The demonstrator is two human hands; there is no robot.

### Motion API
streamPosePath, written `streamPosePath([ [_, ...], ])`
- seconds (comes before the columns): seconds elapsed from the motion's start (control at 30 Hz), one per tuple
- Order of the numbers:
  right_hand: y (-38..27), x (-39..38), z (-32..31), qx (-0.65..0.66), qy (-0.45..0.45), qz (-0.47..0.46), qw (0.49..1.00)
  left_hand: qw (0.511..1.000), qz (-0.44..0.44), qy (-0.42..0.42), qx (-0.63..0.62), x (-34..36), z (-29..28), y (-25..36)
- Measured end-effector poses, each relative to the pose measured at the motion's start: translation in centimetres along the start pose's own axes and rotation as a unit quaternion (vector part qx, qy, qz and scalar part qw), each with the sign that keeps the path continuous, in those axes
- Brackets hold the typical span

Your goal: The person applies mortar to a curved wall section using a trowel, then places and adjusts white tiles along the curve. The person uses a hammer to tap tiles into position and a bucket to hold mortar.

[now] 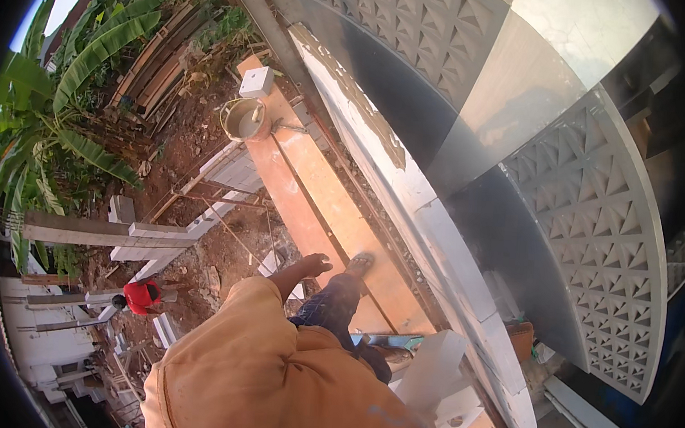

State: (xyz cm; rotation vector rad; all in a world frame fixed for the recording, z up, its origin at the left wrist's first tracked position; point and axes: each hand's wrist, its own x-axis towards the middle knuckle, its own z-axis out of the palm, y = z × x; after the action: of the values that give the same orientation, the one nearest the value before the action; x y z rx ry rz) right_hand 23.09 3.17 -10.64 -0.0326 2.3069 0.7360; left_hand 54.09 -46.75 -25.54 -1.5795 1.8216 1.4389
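Note:
My left hand (pixel 317 266) hangs out over the edge of the plank walkway beside my leg, fingers loosely stretched and holding nothing. Below my orange sleeve at the lower edge, only a dark bit of what seems my right arm shows; the right hand is out of sight. My sandalled foot (pixel 360 262) stands on the orange planks (pixel 335 206). Close to my right side is a large pale block (pixel 434 362) beside the white block wall (pixel 435 235). Farther along the planks, a bucket (pixel 245 119) holds grey mix, with a white block (pixel 256 82) behind it.
The walkway is raised, with ground and poles below on the left. A person in a red shirt (pixel 143 296) bends there among pale beams (pixel 106 235). Patterned grey panels (pixel 592 237) stand beyond the wall. Banana plants (pixel 93 65) grow at the far left.

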Motion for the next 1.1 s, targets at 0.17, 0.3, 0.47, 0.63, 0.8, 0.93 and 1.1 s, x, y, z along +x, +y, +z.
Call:
streamPosePath([
  [0.17,-9.5,-4.5,-10.7,-0.046,0.085,-0.111,0.989,0.989,-0.018,0.130,0.071,2.8,-9.3,-15.8],
  [0.3,-17.0,-5.1,-16.9,-0.010,0.139,-0.207,0.968,0.984,-0.081,0.158,0.003,0.6,-17.9,-14.8],
  [0.47,-29.0,-9.4,-23.2,-0.053,0.249,-0.370,0.893,0.950,-0.143,0.252,-0.116,-6.8,-21.7,-19.6],
  [0.63,-39.3,-13.8,-28.9,-0.057,0.291,-0.496,0.816,0.924,-0.082,0.308,-0.210,-9.7,-20.4,-18.6],
  [0.8,-48.2,-18.0,-33.4,-0.076,0.289,-0.571,0.764,0.904,-0.043,0.262,-0.335,-10.3,-22.2,-13.9],
  [0.93,-56.1,-23.8,-36.0,-0.138,0.274,-0.610,0.731,0.834,-0.016,0.272,-0.479,-6.1,-25.7,-11.7],
  [1.1,-65.3,-31.0,-37.1,-0.151,0.242,-0.692,0.663,0.773,-0.086,0.283,-0.561,-0.9,-31.6,-10.8],
])
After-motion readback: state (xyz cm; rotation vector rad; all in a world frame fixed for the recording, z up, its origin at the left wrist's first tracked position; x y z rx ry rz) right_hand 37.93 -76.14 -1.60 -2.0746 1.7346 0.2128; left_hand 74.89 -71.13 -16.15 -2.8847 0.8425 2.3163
